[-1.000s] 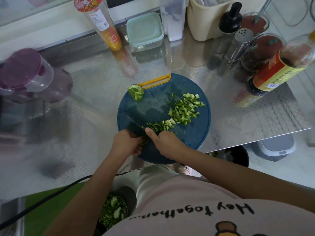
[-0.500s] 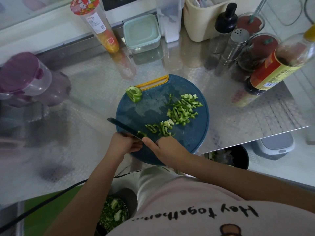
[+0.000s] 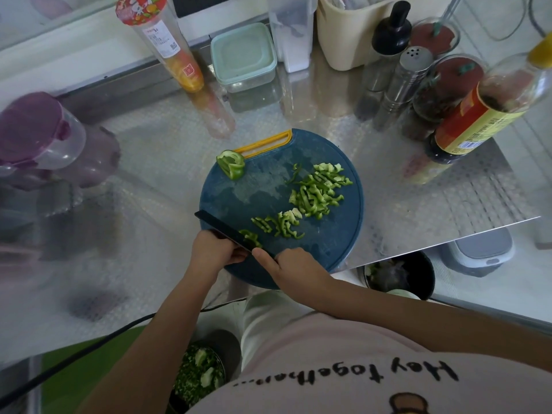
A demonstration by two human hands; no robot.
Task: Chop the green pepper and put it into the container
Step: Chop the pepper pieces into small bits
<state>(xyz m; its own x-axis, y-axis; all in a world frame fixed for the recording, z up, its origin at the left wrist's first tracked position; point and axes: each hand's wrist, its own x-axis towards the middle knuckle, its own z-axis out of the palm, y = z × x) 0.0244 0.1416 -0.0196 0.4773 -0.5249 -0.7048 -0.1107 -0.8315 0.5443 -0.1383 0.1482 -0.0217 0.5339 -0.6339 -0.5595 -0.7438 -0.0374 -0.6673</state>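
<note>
A round blue cutting board (image 3: 239, 198) with a yellow handle lies on the steel counter. Chopped green pepper strips (image 3: 316, 195) are heaped at its right, and a shorter row (image 3: 277, 224) trails toward me. An uncut pepper chunk (image 3: 231, 165) sits at the board's far left rim. My right hand (image 3: 294, 268) grips a black knife (image 3: 221, 227), index finger along its spine, blade pointing left. My left hand (image 3: 213, 252) is curled against the blade over a pepper piece that is mostly hidden. A small cut bit (image 3: 251, 236) lies just beyond the blade. A mint-lidded container (image 3: 243, 55) stands at the back.
Sauce bottle (image 3: 478, 115), shakers (image 3: 409, 76) and jars crowd the right back. A tall tube (image 3: 167, 46) stands behind the board and a purple jug (image 3: 38, 138) at the left. A bowl of chopped greens (image 3: 198, 375) and a dark pot (image 3: 397, 273) sit below the counter edge.
The knife has shifted toward me along the pepper, its blade now plainly visible past the board's left side. Another cut bit lies beside the blade. Both hands stay at the near edge.
</note>
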